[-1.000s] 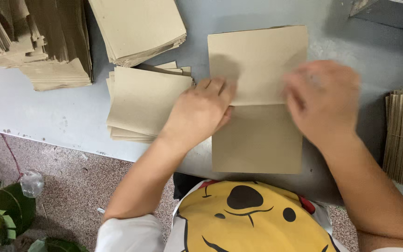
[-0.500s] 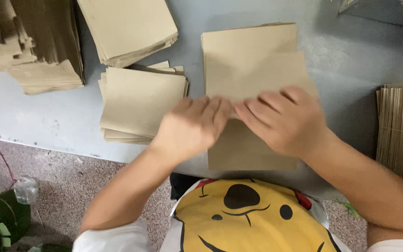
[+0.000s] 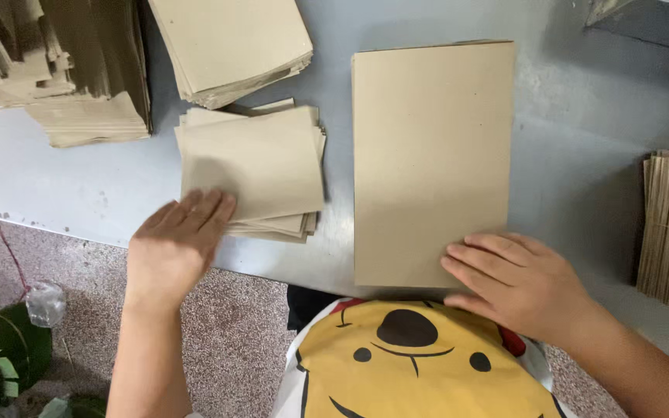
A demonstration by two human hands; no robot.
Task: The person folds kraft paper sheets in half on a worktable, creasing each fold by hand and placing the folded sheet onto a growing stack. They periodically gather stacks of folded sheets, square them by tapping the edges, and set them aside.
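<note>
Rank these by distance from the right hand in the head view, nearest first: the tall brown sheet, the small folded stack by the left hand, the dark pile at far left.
1. Tall brown sheet, under the right hand.
2. Small folded stack, centre-left.
3. Dark pile, far-left corner.

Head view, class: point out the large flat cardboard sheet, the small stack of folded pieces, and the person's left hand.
large cardboard sheet [image 3: 430, 155], head view, centre of its face.
small stack of folded pieces [image 3: 253, 162], head view, top piece.
left hand [image 3: 173, 248], head view, back of hand.
</note>
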